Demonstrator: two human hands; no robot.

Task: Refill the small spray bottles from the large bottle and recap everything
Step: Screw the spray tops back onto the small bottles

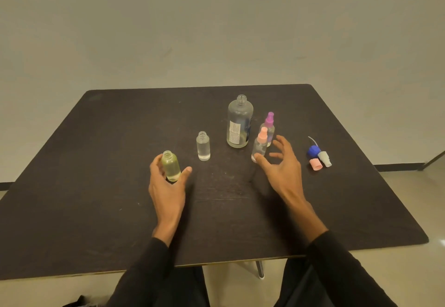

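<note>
The left hand [166, 183] cups the yellowish small bottle [171, 165], fingers curled behind its far side and the thumb stretched out on its right; whether the thumb touches the plastic cannot be told. That bottle stands upright on the dark table [96, 174], its neck bare, well to the left of the large bottle [239, 122] and nearer the person.

The right hand [281, 164] is spread wide, fingers apart and holding nothing, its thumb tip at the foot of the pink-capped spray bottle [260, 145], which stands just in front and to the right of the large bottle. Behind it, close on the large bottle's right, is the purple-capped spray bottle [269, 127].

The large bottle is upright and uncapped, and its liquid level is hard to read. To its left and a little nearer stands a clear small bottle [203, 146], also open. Well to its right lie the loose tops: a blue cap [313, 150], a whitish sprayer head [324, 158] with its dip tube, and a pink cap [316, 164].

Two small bottles look finished and two remain open. The step in hand seems to be steadying the yellowish bottle for filling or capping. Doing it well means keeping it vertical with a firm wrap low on the body, bringing the large bottle's mouth right over the narrow neck, and pouring slowly, since a narrow opening will spill easily.
</note>
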